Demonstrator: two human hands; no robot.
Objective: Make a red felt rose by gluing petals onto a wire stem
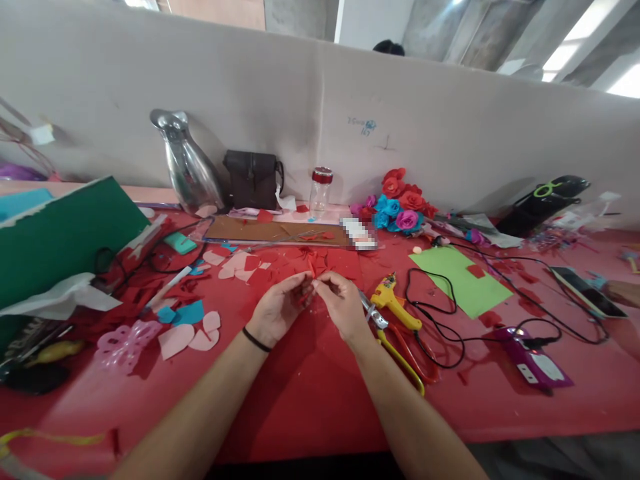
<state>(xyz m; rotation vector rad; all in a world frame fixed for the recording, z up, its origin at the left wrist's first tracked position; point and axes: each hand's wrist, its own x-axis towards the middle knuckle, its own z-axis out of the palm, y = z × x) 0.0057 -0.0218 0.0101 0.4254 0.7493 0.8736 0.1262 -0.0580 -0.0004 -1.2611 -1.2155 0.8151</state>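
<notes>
My left hand (281,308) and my right hand (341,301) meet over the middle of the red-covered table (305,413). Between their fingertips is a small piece of red paper (313,265), pinched from both sides and standing roughly upright. A black band circles my left wrist. Close by on the right lie a yellow glue gun (397,303) and pliers (376,316) with red and yellow handles. Pink paper petals (177,340) and blue scraps (190,312) lie to the left of my hands, with red scraps beyond them.
Along the back stand a steel jug (187,163), a dark bag (253,180), a glass jar (320,193) and paper flowers (403,207). A green sheet (463,279), cables, a purple power strip (535,360) and a phone (587,291) lie right. Another person's hand (623,291) shows far right.
</notes>
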